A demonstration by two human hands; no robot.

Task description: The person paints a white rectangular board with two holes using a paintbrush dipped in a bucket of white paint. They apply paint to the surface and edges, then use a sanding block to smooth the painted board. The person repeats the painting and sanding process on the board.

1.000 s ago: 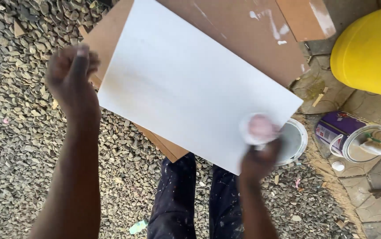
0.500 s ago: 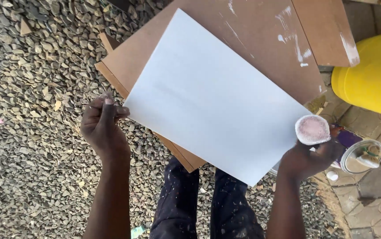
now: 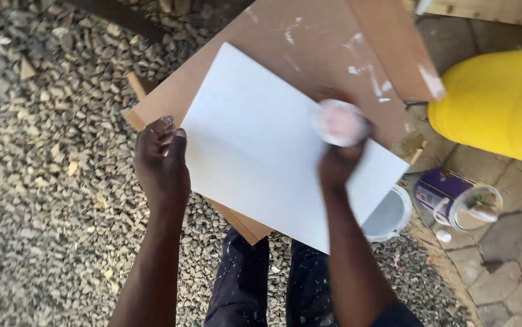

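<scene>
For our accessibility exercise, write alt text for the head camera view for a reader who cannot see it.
The right hand holds a small pinkish round pad over a white board, whose edge the left hand steadies. The board lies on a brown panel above gravel; a yellow drum stands nearby.

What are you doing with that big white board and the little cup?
A person stands on gravel over a white board that lies on a brown board. The left hand holds the white board's edge. The right hand holds a small round cup with something pinkish in it above the board; it looks blurred. Nearby sit a white pail, a purple can and a yellow drum.
</scene>
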